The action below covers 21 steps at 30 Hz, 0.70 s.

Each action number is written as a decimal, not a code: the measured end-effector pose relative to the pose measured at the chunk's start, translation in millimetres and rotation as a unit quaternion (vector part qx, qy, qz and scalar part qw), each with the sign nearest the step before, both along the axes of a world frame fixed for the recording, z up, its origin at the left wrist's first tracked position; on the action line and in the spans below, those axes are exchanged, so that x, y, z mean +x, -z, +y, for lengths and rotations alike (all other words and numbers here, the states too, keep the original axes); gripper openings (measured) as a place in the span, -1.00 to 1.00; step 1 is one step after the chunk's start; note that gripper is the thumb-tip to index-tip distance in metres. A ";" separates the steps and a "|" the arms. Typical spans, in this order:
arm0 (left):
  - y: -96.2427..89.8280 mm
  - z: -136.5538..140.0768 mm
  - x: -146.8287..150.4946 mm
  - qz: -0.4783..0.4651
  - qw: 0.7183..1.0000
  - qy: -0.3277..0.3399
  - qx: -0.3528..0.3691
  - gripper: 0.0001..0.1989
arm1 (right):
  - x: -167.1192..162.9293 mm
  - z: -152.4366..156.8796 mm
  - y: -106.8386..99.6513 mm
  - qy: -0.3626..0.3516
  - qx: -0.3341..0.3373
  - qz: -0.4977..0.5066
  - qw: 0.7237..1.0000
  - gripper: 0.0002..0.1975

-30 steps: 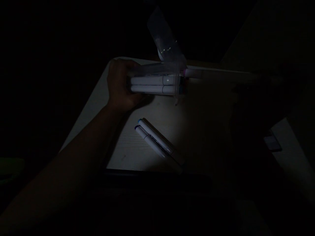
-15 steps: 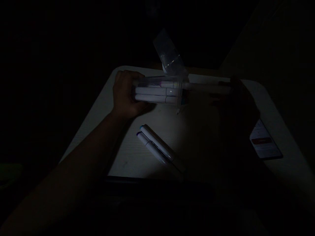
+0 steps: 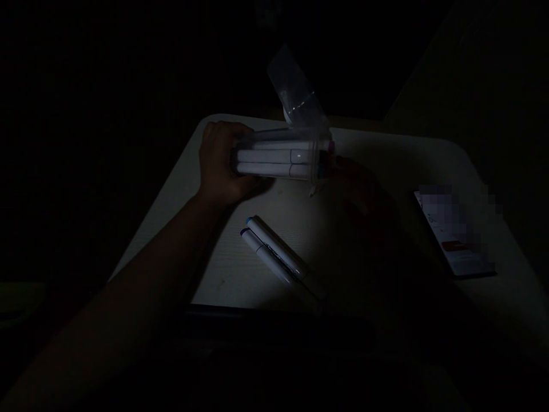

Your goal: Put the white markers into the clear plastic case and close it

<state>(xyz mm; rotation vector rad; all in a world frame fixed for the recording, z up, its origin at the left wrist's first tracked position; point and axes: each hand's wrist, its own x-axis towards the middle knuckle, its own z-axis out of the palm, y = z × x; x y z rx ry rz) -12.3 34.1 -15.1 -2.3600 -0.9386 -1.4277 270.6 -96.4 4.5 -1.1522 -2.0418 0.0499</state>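
A pale bench (image 3: 231,260) carries two white markers (image 3: 278,244), side by side toward eight o'clock. A phone (image 3: 455,233) lies at three o'clock

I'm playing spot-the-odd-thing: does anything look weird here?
The phone at right: it turns oddly blocky, even past its edge. Also, two markers lie outside the clear case, unlike the others.

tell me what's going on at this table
It is very dark, but a person's left hand grips a clear plastic case held sideways, its lid open and white markers inside. A magenta marker end pokes out of its mouth. The right hand is in shadow just beside that mouth; whether it touches anything is unclear. Two more markers lie side by side on the table, and a phone lies at the right.
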 end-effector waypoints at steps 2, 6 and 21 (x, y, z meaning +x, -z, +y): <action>1.0 1.5 -0.7 0.003 1.000 0.009 0.015 -0.10 | 1.1 -1.6 -2.3 0.020 0.000 0.001 1.000 -0.63; 1.2 1.3 -1.4 -0.003 1.000 -0.004 0.004 -0.11 | -8.1 -13.8 -7.9 -0.029 -0.042 -0.030 0.998 -0.64; 1.6 5.7 -7.1 0.021 1.000 0.000 0.006 -0.11 | -41.0 -29.9 11.0 -0.202 -0.033 -0.207 0.957 -0.48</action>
